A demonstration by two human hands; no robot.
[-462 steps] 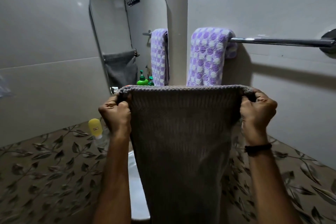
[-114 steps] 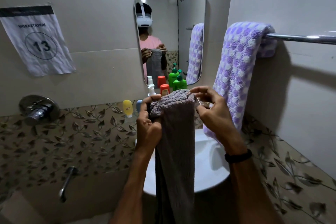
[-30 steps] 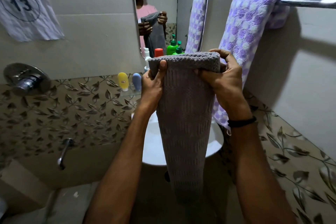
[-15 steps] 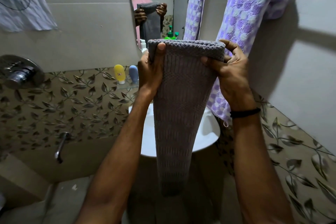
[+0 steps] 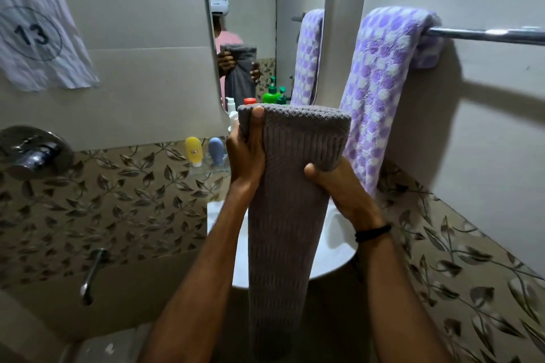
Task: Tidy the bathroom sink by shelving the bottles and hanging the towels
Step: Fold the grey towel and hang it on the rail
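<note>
While both hands are up in front of the mirror point(image 5: 265, 23), the grey towel point(image 5: 287, 215) hangs folded lengthwise between them, a long narrow strip dropping down past the white sink point(image 5: 333, 250) toward the floor. The left hand point(image 5: 246, 153) is closed on the towel's upper left edge, thumb pressed flat against the front right at the fold. The right hand point(image 5: 339, 188) sits lower on the other side, thumb on the front of the cloth and fingers tucked behind it, so it too is clamped on the towel. A dark band point(image 5: 373, 233) circles the right wrist.

Just to the right, a purple and white checked towel point(image 5: 380, 91) is draped over the near end of the metal rail point(image 5: 486, 35) on the side wall; the grey towel is below the rail and not touching it, its top edge close beside the checked one.

Behind the grey towel, at the foot of the mirror, stand a green pump bottle point(image 5: 271, 94), a red cap point(image 5: 249, 101) and a white pump bottle point(image 5: 231, 110), partly hidden by the cloth and the left hand. Further left, a yellow tube point(image 5: 193, 151) and a blue tube point(image 5: 216, 150) stand cap-down on a small glass shelf point(image 5: 211, 169) against the leaf-patterned tiles. A paper sign point(image 5: 38, 35) with the number 13 is stuck to the wall, and a chrome tap knob point(image 5: 32, 153) sits below it.
</note>
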